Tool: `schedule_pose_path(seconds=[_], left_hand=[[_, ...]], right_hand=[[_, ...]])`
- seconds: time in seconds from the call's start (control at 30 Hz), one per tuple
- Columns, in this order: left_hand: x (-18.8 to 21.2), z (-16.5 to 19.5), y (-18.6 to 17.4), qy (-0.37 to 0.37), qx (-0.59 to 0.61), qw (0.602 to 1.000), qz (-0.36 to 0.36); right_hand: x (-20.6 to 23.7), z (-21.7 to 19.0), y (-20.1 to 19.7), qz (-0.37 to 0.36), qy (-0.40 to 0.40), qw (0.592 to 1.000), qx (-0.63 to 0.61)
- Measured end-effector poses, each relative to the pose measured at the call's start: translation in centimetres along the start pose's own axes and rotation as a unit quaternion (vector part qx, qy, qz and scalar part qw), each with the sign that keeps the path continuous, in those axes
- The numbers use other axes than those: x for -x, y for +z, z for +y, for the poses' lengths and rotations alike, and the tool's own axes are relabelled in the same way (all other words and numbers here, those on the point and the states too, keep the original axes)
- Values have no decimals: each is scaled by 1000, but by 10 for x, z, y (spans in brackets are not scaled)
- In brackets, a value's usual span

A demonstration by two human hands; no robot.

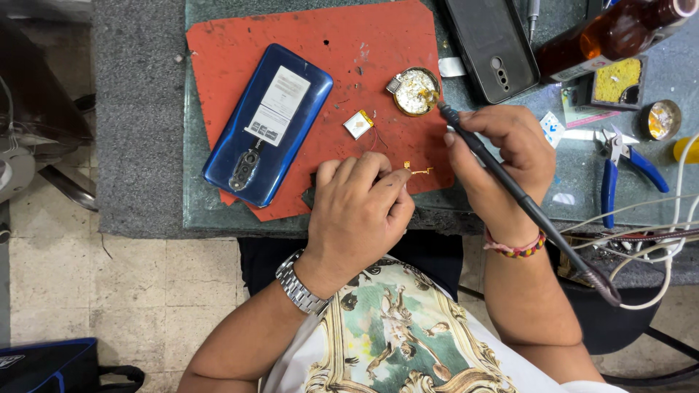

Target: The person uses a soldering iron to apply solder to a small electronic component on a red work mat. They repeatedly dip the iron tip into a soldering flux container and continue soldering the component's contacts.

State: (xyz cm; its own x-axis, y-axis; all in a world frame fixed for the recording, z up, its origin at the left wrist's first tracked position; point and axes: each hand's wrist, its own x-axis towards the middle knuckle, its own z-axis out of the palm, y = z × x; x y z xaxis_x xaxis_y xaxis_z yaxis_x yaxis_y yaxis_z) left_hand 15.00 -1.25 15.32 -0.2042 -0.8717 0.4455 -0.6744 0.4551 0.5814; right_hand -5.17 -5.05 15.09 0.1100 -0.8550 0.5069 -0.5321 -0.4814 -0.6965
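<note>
From the head view, your right hand point(502, 156) is gripping the soldering iron point(510, 185), tip dipping into the flux tin point(416, 91). Your left-hand fingers point(389, 182) are pinching the small gold flex part point(417, 170) near the bench's front edge; it may slip or scorch them.

soldering iron point(510, 185): black, slanted, tip at round tin point(416, 92) | gold flex part point(418, 171): flat on red mat point(306, 44)
</note>
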Motion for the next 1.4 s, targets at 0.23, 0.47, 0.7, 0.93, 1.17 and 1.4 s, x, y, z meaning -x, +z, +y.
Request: schedule_pose_path(seconds=[0.23,0.47,0.7,0.93,1.17,1.4], left_hand=[[-3,1,1,4,0,1000,-5],[-14,4,6,1,-3,1000,-5],[-13,4,10,4,-5,1000,-5],[-13,6,13,3,-2,1000,-10],[-6,9,13,3,-8,1000,-9],[-6,8,13,4,-13,1000,-12]], right_hand=[[0,-7,4,31,-10,997,67],[-10,3,3,27,-30,996,84],[-8,6,3,26,-18,997,65],[-9,12,1,27,-28,998,53],[-3,9,0,27,-11,999,44],[-5,11,1,21,-9,999,31]])
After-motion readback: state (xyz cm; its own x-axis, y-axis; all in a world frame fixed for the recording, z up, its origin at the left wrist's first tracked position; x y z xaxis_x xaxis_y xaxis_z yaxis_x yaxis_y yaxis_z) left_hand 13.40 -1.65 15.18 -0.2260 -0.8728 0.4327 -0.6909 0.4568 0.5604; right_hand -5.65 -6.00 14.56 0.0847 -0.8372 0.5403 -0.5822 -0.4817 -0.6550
